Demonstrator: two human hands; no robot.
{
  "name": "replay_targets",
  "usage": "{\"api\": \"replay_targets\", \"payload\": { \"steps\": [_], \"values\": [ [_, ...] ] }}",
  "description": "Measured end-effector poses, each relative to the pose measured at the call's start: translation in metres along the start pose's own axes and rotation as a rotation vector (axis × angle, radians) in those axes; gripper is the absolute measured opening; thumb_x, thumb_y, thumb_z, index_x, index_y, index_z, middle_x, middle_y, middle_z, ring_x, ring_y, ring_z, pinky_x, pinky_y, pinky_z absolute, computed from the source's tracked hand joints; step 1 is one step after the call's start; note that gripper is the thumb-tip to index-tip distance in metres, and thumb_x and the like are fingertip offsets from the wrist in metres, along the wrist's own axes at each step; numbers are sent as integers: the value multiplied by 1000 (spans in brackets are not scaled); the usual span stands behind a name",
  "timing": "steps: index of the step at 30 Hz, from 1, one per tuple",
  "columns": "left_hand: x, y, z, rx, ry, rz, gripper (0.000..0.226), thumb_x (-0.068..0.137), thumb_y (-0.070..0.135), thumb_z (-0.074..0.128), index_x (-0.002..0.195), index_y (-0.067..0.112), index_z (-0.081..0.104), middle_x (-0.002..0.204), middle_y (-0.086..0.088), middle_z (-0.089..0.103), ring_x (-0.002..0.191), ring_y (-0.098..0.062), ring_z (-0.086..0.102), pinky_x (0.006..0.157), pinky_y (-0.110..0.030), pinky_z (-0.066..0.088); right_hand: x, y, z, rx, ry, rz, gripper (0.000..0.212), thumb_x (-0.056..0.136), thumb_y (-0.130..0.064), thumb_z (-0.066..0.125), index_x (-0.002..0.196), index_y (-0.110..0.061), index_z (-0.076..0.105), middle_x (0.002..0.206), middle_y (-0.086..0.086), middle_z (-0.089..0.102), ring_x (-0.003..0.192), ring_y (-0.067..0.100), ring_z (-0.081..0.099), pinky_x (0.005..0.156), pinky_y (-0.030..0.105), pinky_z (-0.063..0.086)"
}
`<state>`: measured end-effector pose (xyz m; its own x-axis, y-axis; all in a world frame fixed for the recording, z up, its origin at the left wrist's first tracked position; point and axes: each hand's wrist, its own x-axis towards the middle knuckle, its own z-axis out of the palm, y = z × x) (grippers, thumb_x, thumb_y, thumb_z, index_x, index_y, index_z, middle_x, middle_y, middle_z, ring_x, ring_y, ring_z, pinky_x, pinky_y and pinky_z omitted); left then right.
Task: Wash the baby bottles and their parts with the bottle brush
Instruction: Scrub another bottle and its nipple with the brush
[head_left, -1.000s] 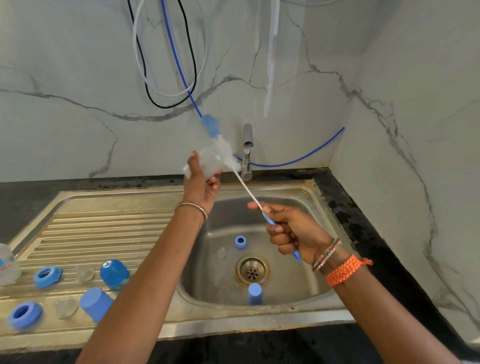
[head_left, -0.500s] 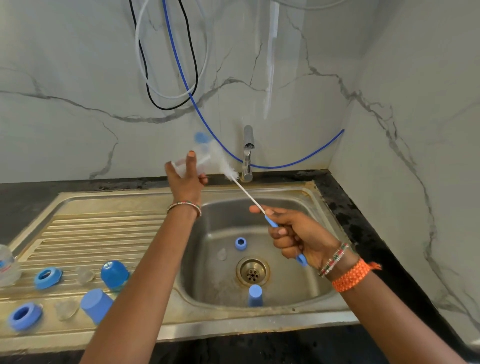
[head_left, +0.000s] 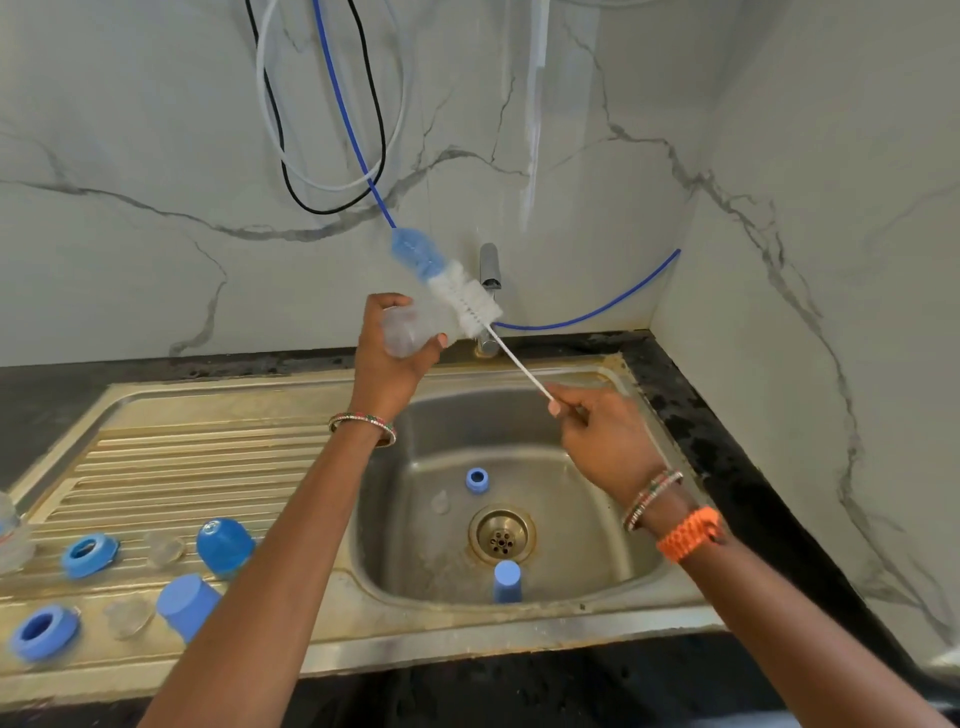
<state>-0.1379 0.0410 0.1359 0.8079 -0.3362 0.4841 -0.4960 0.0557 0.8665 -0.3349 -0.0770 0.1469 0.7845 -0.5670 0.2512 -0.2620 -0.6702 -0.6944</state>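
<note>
My left hand (head_left: 387, 358) grips a clear baby bottle (head_left: 413, 325) above the sink's back rim. My right hand (head_left: 605, 441) pinches the white stem of the bottle brush (head_left: 470, 301). Its white bristles and blue sponge tip stand outside the bottle, up near the tap (head_left: 488, 270). In the basin (head_left: 582, 519) lie a small blue ring (head_left: 477, 479), a clear teat (head_left: 440, 503) and a blue cap (head_left: 507, 581). On the drainboard (head_left: 171, 457) sit blue rings (head_left: 88, 555), blue caps (head_left: 224, 545) and clear teats (head_left: 165, 548).
A second clear bottle (head_left: 13, 540) stands at the drainboard's far left edge. Blue, white and black hoses (head_left: 358, 156) hang on the marble wall behind the tap. A side wall closes in on the right, and a dark counter (head_left: 727, 457) surrounds the sink.
The brush head has come out of the bottle and now points up and left of the tap. My right hand has slid up the stem; my left hand has turned the bottle.
</note>
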Motion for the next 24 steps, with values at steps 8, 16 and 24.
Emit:
{"api": "replay_targets", "payload": {
  "steps": [8, 16, 24],
  "values": [
    [7, -8, -24, -36, 96, -30, 59, 69, -4, 77, 110, 15, 40, 116, -5, 46, 106, -14, 48, 83, -18, 51, -6, -10, -3, -162, -42, -100, 26, 93, -11, 48, 108, -18, 68, 76, 3, 62, 67, 22, 60, 67, 41, 56],
    [0, -16, -14, -545, 85, -253, 53, 68, 4, 79, 101, 25, 44, 114, -4, 48, 100, -22, 59, 79, -33, 57, 10, -8, -1, -252, -22, -101, 21, 91, -11, 46, 95, -18, 65, 70, 1, 58, 63, 22, 57, 63, 41, 55],
    [-20, -20, 8, -617, -53, -424, 40, 81, -9, 62, 103, 19, 44, 121, -6, 47, 106, -25, 57, 75, -33, 58, 18, 2, 18, -243, 8, -74, 30, 95, -15, 43, 116, -25, 62, 79, 7, 59, 69, 26, 59, 66, 42, 54]
  ]
}}
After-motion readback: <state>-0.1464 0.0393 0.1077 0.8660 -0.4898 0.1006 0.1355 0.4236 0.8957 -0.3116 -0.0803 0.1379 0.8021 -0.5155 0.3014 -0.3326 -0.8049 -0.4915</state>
